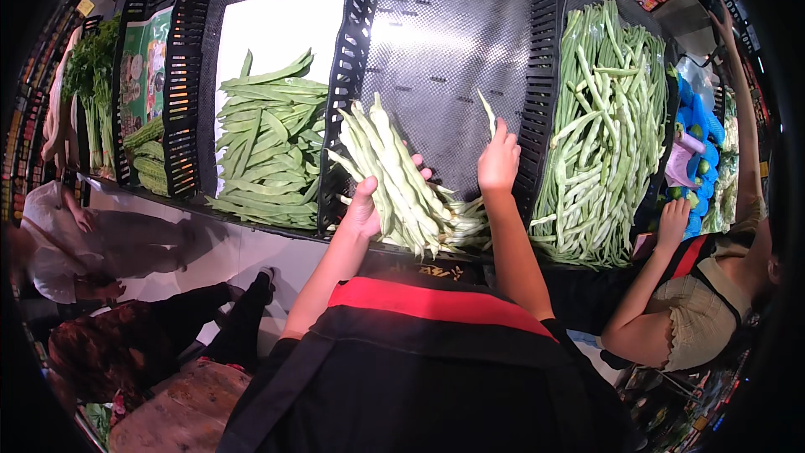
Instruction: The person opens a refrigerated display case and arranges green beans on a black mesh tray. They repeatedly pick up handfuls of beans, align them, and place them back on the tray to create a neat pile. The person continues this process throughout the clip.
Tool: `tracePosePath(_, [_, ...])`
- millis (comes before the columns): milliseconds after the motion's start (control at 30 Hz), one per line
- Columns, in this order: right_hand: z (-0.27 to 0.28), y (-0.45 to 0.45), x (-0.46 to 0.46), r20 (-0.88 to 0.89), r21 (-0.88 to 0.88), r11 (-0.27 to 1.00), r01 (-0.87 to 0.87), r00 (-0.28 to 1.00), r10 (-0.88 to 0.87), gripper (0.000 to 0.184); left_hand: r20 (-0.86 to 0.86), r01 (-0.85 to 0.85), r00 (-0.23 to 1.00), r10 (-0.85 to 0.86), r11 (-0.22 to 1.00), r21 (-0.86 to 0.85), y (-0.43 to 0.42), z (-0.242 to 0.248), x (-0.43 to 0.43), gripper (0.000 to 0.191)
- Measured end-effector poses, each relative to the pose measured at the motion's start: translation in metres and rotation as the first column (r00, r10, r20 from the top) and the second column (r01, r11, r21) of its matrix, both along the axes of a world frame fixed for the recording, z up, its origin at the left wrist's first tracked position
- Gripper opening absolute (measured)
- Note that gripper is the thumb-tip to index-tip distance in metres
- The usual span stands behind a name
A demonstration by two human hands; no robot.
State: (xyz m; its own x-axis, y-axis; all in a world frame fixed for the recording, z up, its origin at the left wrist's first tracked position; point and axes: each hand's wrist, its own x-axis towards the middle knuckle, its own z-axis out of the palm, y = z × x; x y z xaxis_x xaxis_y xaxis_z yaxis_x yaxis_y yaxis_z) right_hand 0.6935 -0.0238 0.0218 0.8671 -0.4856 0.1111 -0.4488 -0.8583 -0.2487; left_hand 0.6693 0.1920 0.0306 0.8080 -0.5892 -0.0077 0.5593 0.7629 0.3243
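A thick bunch of pale green bean pods (402, 182) rests in my left hand (368, 207), whose thumb is on the near side and whose fingertips show behind the pods. My right hand (499, 157) is to the right and holds a single bean pod (487, 110) upright between its fingers. Between and below my hands, more pale pods (465, 220) lie at the front edge of a black perforated display bed (440, 75). Part of that lower pile is hidden by the bunch and by my right forearm.
Black slatted dividers (355, 56) flank this section. Flat green beans (270, 157) lie to the left, with bitter melons (149, 157) and leafy stalks (97, 94) beyond. A heap of long beans (604, 138) fills the right section. One person (692, 302) stands close at right; several others are at left.
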Motion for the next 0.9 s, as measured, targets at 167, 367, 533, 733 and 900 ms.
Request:
tracePosePath(167, [0.057,0.008,-0.011,0.443,0.506,0.797,-0.329,0.892,0.087,0.045,-0.008,0.031,0.999,-0.031,0.998,-0.05,0.0,0.003,-0.001,0.084])
tracePosePath(367, [0.095,0.073,-0.043,0.619,0.548,0.549,-0.631,0.748,0.241,0.032,0.023,0.008,1.0,-0.008,1.0,-0.012,-0.001,0.005,0.001,0.09])
tracePosePath(533, [0.085,0.097,-0.059,0.582,0.318,0.628,-0.711,0.669,0.463,0.027,0.008,-0.017,1.0,0.017,1.0,-0.014,0.003,0.003,0.0,0.092])
tracePosePath(733, [0.083,0.053,-0.053,0.616,0.387,0.626,-0.677,0.695,0.37,0.021,0.047,0.049,0.998,-0.041,0.985,-0.166,0.002,-0.004,-0.001,0.092])
tracePosePath(900, [0.049,-0.016,-0.069,0.012,0.34,0.924,-0.172,0.984,0.179,0.024,0.039,0.006,0.999,0.003,0.974,-0.227,0.003,-0.004,0.0,0.091])
